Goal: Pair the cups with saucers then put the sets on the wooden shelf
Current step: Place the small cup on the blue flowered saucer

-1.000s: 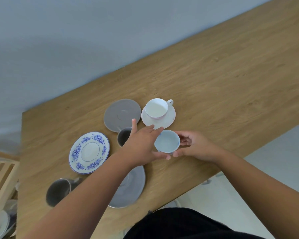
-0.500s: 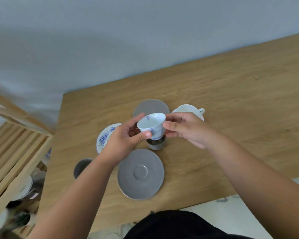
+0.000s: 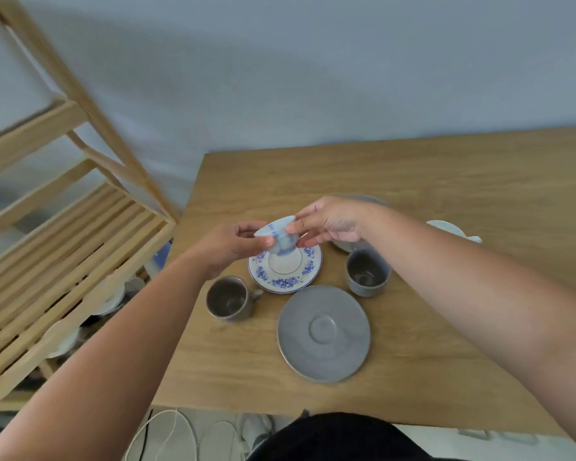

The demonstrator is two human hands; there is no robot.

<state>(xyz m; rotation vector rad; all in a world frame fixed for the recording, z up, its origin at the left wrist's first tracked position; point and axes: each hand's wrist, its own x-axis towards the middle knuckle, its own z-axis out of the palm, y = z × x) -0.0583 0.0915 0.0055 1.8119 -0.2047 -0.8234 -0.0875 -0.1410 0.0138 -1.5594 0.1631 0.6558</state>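
Both hands hold a small white cup with blue flowers (image 3: 279, 237), tilted, just above the blue-flowered saucer (image 3: 285, 268). My left hand (image 3: 236, 245) grips its left side and my right hand (image 3: 330, 222) pinches its right rim. On the table stand a grey cup (image 3: 228, 297) at the left and another grey cup (image 3: 366, 272) under my right forearm. A large grey saucer (image 3: 323, 332) lies in front. A second grey saucer (image 3: 341, 246) is mostly hidden behind my right hand. The white cup and saucer set (image 3: 446, 227) peeks out past my right arm.
The wooden slatted shelf (image 3: 64, 247) stands left of the table (image 3: 413, 181), with white dishes (image 3: 64, 337) on its lower level. A grey wall rises behind. White cables (image 3: 167, 434) lie on the floor by the table's near edge.
The flowered cup has been carried leftward from above the grey cup to above the flowered saucer and is now tilted. The view has swung left, showing more of the shelf.
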